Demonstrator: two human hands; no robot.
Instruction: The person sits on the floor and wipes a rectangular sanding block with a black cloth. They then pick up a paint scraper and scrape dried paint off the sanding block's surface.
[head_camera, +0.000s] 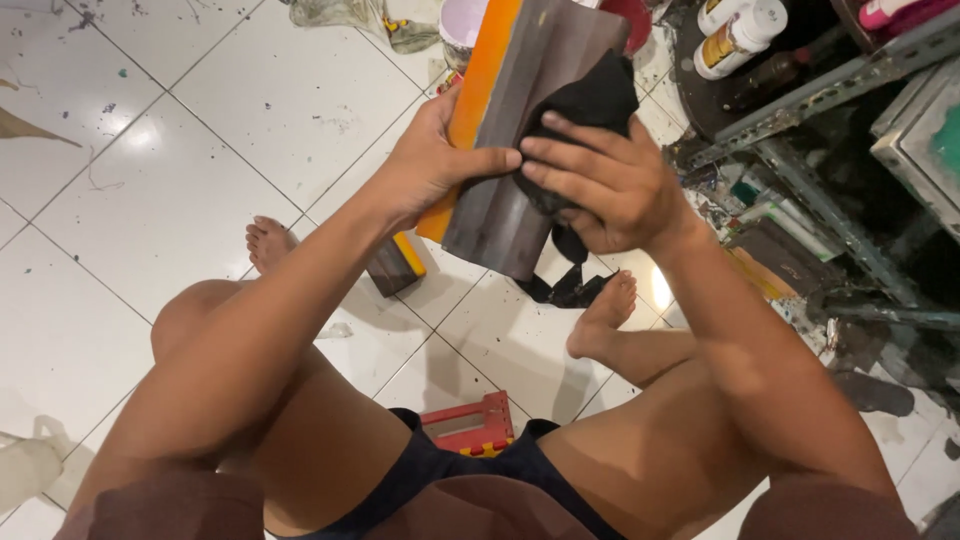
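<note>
White tiled floor, paint-flecked. At upper centre of frame, left hand grips the squeegee; right hand presses a black cloth on its blade. Dark residue remains, so wiping appears unfinished.

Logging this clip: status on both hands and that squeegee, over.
Left hand grips squeegee by its orange edge. Right hand presses black cloth onto its face. Second squeegee on floor below, clear of the hands.
</note>
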